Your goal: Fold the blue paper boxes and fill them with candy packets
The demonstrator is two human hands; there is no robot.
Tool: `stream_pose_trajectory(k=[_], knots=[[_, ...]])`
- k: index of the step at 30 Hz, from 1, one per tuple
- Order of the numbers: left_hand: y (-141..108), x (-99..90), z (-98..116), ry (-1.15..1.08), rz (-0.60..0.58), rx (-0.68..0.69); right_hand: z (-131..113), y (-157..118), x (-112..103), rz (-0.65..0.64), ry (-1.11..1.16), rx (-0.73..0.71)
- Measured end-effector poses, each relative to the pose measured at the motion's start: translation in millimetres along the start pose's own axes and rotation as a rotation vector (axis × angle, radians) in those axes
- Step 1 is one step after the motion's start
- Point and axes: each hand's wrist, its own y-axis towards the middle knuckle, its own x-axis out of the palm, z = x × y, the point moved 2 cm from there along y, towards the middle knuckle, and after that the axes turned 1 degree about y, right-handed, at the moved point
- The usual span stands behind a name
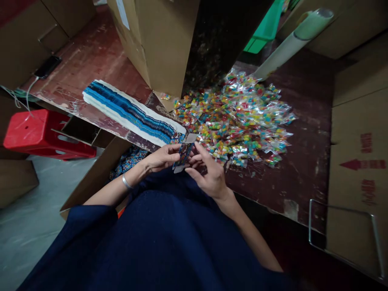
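Between my hands is a small patterned carton (185, 152) with pale end flaps standing out at both ends. My left hand (163, 157) has its thumb and fingers closed on the carton's left side. At the right side, my right hand (210, 169) has its fingers and thumb apart, with fingertips close to the carton's edge. A long row of flat blue and white cartons (130, 112) stretches away to the left on the dark red table (306, 178). Just beyond my hands lies a wide heap of small clear packets with colourful pieces (239, 117).
A tall cardboard box (165, 44) stands behind the heap. Further right are a white tube (291, 48) and a green bin (262, 32). A red stool (39, 133) is at the left, and an open box holds patterned cartons (129, 161) below the table edge.
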Motion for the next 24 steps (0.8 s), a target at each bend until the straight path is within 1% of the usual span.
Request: stream_pose_trajectory(k=[3, 7, 9, 10, 11, 13, 15, 16, 18, 21, 23, 24], knots=[[-4, -0.2, 3, 0.081, -0.021, -0.024, 3, 11, -8, -0.058, 0.012, 0.098], [-8, 2.6, 1, 0.183, -0.078, -0.083, 8, 19, -17, -0.202, 0.179, 0.191], [-7, 3.8, -2, 0.21, -0.061, -0.104, 10, 20, -20, -0.265, 0.238, 0.239], [-6, 4.2, -4, 0.201, -0.029, -0.105, 11, 20, -21, -0.263, 0.259, 0.26], [-5, 4.4, -7, 0.18, 0.016, -0.1, 12, 19, -22, -0.22, 0.276, 0.279], [-1, 5.8, -13, 0.139, 0.12, -0.064, 14, 17, -21, -0.049, 0.304, 0.303], [4, 8.9, -19, 0.136, 0.215, 0.021, 18, 12, -15, 0.13, 0.31, 0.311], [6, 11.2, -22, 0.144, 0.251, 0.073, 20, 9, -10, 0.195, 0.312, 0.315], [9, 16.6, -27, 0.163, 0.3, 0.159, 23, 3, 1, 0.273, 0.334, 0.328], [10, 23.8, -29, 0.195, 0.331, 0.218, 26, -1, 13, 0.349, 0.384, 0.343], [8, 27.0, -27, 0.176, 0.315, 0.227, 26, -1, 15, 0.369, 0.416, 0.349], [7, 28.2, -26, 0.148, 0.288, 0.215, 26, 0, 15, 0.375, 0.432, 0.352]])
